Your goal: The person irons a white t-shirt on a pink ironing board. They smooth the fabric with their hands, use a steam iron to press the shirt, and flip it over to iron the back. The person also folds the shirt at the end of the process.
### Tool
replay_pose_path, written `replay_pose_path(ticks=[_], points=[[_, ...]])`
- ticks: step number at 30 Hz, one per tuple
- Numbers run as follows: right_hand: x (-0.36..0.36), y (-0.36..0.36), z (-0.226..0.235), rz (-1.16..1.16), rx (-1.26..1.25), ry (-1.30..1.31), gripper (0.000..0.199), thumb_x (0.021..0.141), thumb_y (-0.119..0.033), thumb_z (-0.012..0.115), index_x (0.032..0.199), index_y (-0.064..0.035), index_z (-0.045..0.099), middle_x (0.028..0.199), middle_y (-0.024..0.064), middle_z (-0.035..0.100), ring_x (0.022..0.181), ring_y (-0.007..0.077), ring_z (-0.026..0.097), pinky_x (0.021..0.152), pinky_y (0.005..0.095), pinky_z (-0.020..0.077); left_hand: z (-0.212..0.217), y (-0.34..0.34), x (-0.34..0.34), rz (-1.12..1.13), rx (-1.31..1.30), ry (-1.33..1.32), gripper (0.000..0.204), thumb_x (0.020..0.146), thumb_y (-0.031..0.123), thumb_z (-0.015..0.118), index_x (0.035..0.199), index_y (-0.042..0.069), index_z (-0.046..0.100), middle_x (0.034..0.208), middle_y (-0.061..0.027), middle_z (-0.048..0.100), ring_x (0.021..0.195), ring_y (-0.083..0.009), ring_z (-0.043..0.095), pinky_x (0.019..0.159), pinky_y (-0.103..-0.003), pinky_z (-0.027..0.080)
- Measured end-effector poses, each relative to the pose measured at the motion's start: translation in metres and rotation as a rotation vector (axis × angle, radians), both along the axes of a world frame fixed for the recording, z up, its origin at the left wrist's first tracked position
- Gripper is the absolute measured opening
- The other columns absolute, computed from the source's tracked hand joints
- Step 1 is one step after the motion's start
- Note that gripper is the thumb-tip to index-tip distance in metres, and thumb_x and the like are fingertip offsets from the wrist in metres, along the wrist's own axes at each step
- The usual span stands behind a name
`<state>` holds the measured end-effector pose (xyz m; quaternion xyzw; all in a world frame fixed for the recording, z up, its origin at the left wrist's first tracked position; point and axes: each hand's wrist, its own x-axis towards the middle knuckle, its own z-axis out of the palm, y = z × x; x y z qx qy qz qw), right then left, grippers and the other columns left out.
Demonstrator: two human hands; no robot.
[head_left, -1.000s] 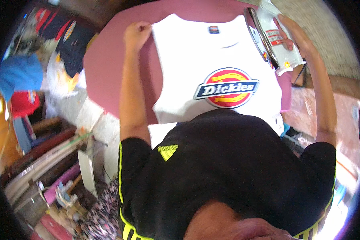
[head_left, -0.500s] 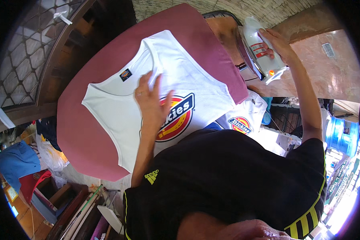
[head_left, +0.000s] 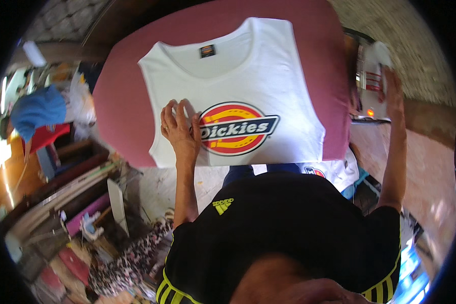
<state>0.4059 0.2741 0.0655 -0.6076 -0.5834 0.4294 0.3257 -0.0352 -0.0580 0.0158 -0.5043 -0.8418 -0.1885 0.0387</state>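
Shirt, white and sleeveless, lies face up on the maroon padded desk, neck at the far side, bottom at the near edge; whether it hangs over is unclear. Left hand rests on it just left of the print – grip loose, fingers a little apart, nothing pinched. Right hand is at the iron, just beyond the desk's right side, orange lamp lit; closure of that grip is not resolved here.

Step in hand, judged: smoothing the cloth, iron kept aside. Pressing would call for a firm hold on the iron and the left hand well clear of its path.

Containers: one pale plastic bag left of the desk, contents not readable. Beside it, a blue cloth item above a red one – neither in the bag. Second white shirt partly visible below the desk's near right corner.
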Motion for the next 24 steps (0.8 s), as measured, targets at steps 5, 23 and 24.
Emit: replay_pose_path(ticks=[5,23,24], points=[[0.021,0.016,-0.011,0.134,0.427,-0.391,0.044,0.1,-0.039,0.055,0.127,-0.004,0.057,0.088,0.0142,0.062,0.077,0.0213,0.061,0.07,0.0355,0.0497,-0.015,-0.079,-0.038,0.244,0.081,0.043,0.047,0.091,0.022,0.066,0.134,0.006,0.052,0.14,-0.0153,0.05,0.134,-0.037,0.037,0.108,-0.052,0.029],[-0.067,-0.249,-0.072,0.083,0.468,-0.583,0.024,0.085,-0.02,0.073,0.096,-0.0006,0.063,0.086,0.0133,0.064,0.077,0.0267,0.063,0.069,0.0377,0.0503,-0.024,-0.166,-0.057,-0.015,0.424,-0.716,0.018,0.103,0.015,0.053,0.096,0.0,0.046,0.082,-0.0051,0.048,0.076,-0.0142,0.044,0.07,-0.03,0.04],[-0.065,-0.249,-0.076,0.075,0.446,-0.576,0.024,0.085,-0.019,0.072,0.095,-0.0001,0.062,0.086,0.0137,0.063,0.077,0.027,0.062,0.069,0.0378,0.0497,-0.027,-0.167,-0.06,-0.036,0.434,-0.745,0.016,0.103,0.015,0.052,0.097,0.001,0.046,0.085,-0.0042,0.048,0.078,-0.0132,0.043,0.072,-0.028,0.04]])
